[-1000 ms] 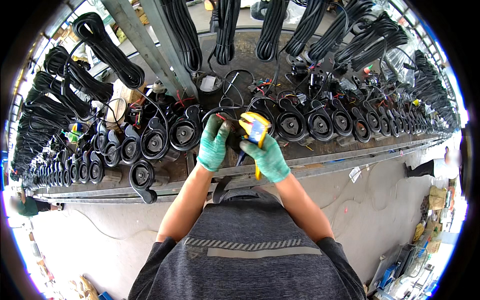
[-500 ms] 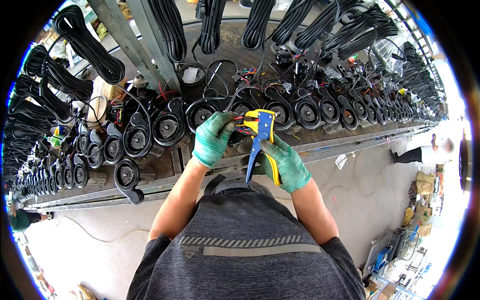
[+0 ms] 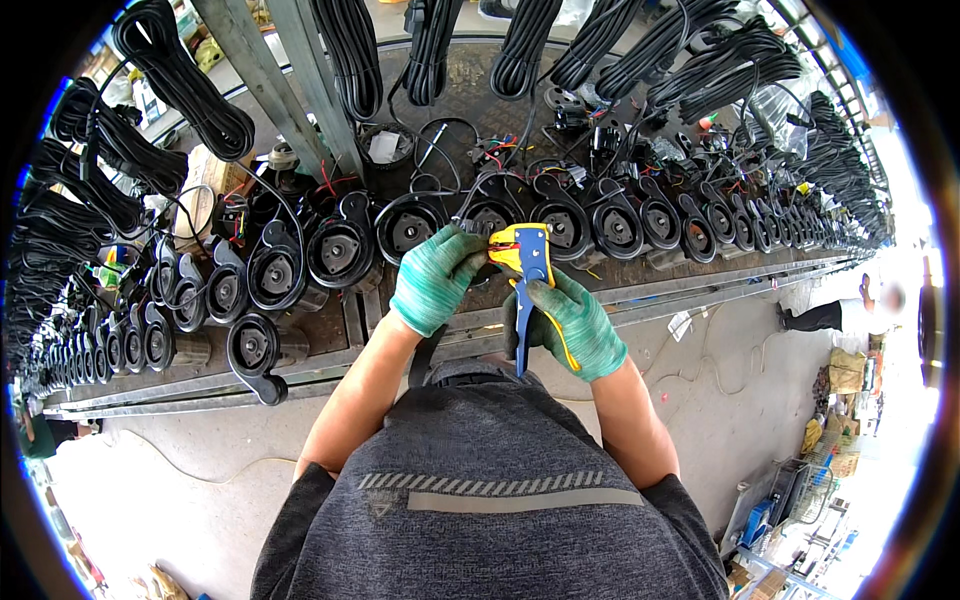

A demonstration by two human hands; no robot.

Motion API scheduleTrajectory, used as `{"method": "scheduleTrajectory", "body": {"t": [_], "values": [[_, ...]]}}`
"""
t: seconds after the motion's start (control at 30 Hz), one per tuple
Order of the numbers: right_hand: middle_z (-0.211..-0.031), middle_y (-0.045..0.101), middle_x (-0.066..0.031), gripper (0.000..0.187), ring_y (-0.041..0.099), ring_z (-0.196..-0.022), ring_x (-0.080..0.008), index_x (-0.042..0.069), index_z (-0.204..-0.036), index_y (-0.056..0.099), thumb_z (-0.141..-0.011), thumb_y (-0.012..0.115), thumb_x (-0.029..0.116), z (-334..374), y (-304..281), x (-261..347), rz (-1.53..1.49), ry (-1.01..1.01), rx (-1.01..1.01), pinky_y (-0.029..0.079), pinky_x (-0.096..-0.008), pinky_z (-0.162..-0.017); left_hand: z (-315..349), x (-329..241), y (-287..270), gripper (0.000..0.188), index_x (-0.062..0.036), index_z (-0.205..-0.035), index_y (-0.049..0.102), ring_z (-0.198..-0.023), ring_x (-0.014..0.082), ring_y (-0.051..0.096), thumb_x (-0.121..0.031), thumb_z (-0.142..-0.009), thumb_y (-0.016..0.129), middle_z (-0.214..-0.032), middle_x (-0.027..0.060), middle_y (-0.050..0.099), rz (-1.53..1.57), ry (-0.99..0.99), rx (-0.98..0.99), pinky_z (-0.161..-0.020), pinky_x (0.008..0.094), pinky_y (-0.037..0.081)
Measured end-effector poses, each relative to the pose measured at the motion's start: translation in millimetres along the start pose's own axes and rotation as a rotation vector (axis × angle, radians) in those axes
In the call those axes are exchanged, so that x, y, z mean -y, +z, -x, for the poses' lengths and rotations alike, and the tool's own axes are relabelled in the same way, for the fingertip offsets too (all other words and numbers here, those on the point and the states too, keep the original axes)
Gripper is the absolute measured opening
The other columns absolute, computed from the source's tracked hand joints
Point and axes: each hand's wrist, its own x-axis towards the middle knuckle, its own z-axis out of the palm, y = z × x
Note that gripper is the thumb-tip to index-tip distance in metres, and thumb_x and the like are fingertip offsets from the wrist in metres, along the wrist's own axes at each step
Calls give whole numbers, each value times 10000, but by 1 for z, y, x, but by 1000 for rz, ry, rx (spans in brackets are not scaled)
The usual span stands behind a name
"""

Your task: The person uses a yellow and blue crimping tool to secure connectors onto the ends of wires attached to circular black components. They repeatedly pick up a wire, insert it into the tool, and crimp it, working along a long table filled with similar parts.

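Swung more upright since half a second ago, the yellow-and-blue wire stripper (image 3: pixel 536 268), clasped in the right hand's (image 3: pixel 582 325) grip above the surface's (image 3: pixel 328 322) near edge, now meets the left hand (image 3: pixel 435 280), apparently pinching red wire (image 3: pixel 502 247) at its head.

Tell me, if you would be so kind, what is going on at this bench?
A person in green gloves is working with both hands. The right hand holds a yellow-and-blue plier-like tool, its handles spread apart. The left hand is at the tool's head, pinching thin wiring that the fingers partly hide. Just beyond stands a row of round black housings along the bench, with coiled black cables above.
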Motion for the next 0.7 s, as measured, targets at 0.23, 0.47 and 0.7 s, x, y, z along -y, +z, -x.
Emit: {"method": "scheduleTrajectory", "body": {"t": [0.23,0.47,0.7], "values": [[-891,682,-103,391,694,-726,-175,24,-1286,550,-1011,651,283,-3,-1,-7,142,-67,-76,584,-348,-598,-4,-1,-1,150,-13,-1027,716,-793,331,693,-53,-882,726,-898,142,681,-61,61,35,-699,372,548],[-948,703,-140,332,717,-775,-262,21,-1221,574,-990,651,247,-16,13,-17,-135,-250,-22,603,-368,-690,-3,8,8,148,-9,-1094,690,-721,189,660,-116,-993,667,-842,101,687,262,-273,-41,-656,333,515],[-1017,692,-171,409,711,-898,-347,16,-1277,564,-967,659,266,4,-35,-5,-175,-368,-110,602,-507,-806,-40,18,-25,268,16,-1103,647,-727,111,614,-244,-1039,649,-844,13,646,677,-380,-166,-696,260,495]]}}
